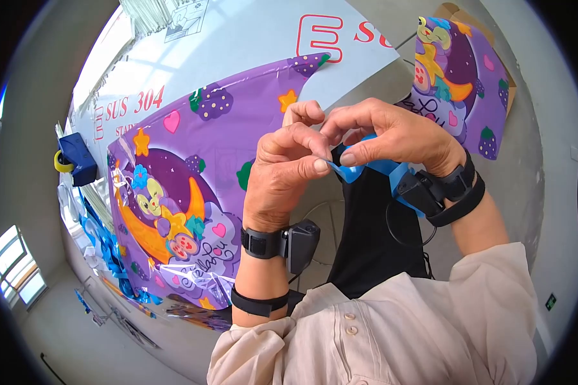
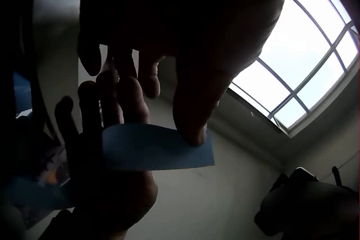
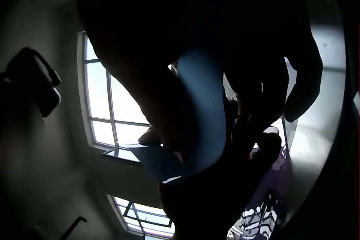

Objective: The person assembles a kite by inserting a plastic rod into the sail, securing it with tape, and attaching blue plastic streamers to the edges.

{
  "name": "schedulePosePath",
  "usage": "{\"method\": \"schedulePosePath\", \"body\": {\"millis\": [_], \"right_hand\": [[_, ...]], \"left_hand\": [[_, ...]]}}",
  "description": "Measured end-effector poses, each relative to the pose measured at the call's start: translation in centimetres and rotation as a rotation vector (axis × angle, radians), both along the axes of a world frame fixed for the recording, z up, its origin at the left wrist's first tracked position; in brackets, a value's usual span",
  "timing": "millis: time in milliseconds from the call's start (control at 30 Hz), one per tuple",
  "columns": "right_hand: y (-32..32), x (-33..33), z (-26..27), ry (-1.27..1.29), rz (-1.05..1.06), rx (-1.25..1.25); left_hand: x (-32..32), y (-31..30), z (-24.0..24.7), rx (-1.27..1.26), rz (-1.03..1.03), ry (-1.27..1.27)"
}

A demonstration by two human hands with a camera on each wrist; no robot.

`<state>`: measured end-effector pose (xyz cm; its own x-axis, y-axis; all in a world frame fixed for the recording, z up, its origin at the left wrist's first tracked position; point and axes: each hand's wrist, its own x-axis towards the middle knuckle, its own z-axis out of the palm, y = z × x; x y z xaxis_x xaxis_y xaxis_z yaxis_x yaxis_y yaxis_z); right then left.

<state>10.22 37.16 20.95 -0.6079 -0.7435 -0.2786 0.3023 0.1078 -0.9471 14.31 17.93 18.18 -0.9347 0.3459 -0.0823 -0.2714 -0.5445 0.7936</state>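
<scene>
Evidently both hands are busy with one blue strip, held in the air in front of the person's body, above the black trousers and just beside the bench. The left hand pinches the strip near one end, thumb against finger. The right hand arches over from the other side and grips it between thumb and fingers; more of the strip shows below that hand, toward the wrist. Both wrist views are dark against the windows, so exactly which right fingers bear on the strip is hard to tell. The fingertips of the two hands are close together.

On the bench, which carries red lettering, a purple sheet lies left of the hands, printed with a cartoon animal on an orange moon. A second sheet of like print lies beyond the right hand, over some cardboard. At the bench's far left stand a dark blue tape dispenser with a yellow roll, and nearer the person, a tangle of blue ribbons.
</scene>
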Motion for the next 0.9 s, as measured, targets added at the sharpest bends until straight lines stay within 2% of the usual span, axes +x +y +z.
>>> {"method": "schedulePosePath", "body": {"millis": [133,200,267,333,467,533,567,633,733,767,900], "right_hand": [[-1.0,0.9,-0.6,-0.167,-0.035,-0.138],[-1.2,1.1,-1.0,-0.432,-0.111,-0.210],[-1.9,1.7,-1.3,-0.494,-0.156,-0.286],[-2.4,2.0,0.0,-0.709,-0.297,-0.312],[-1.3,2.4,-1.8,-0.630,-0.144,-0.373],[-1.1,2.3,-1.1,-0.366,-0.126,-0.186],[-0.8,2.4,-1.0,-0.366,-0.126,-0.187],[-0.4,2.5,-0.9,0.029,0.005,-0.007],[0.0,1.4,0.4,-0.054,0.044,-0.015],[-0.3,1.4,0.1,-0.075,-0.049,-0.139],[-1.2,1.8,-0.3,-0.147,-0.122,-0.198]], "left_hand": [[-0.9,-0.2,0.1,-0.061,-0.030,0.079],[-1.4,-0.5,-0.2,-0.059,-0.045,0.070],[-1.9,-0.8,-0.6,-0.038,-0.082,0.071],[-2.2,-0.7,-0.5,-0.020,-0.086,0.054],[-2.8,-1.4,-1.5,-0.005,-0.100,0.057],[-2.8,-1.3,-1.6,0.002,-0.090,0.063],[-2.8,-1.3,-1.7,0.007,-0.079,0.072],[-2.9,-1.0,-2.0,0.065,-0.105,0.097],[-2.9,-0.6,-1.9,0.143,-0.140,0.135],[-2.9,-0.4,-1.8,0.164,-0.146,0.149],[-3.2,-0.3,-1.8,0.153,-0.203,0.206]]}}
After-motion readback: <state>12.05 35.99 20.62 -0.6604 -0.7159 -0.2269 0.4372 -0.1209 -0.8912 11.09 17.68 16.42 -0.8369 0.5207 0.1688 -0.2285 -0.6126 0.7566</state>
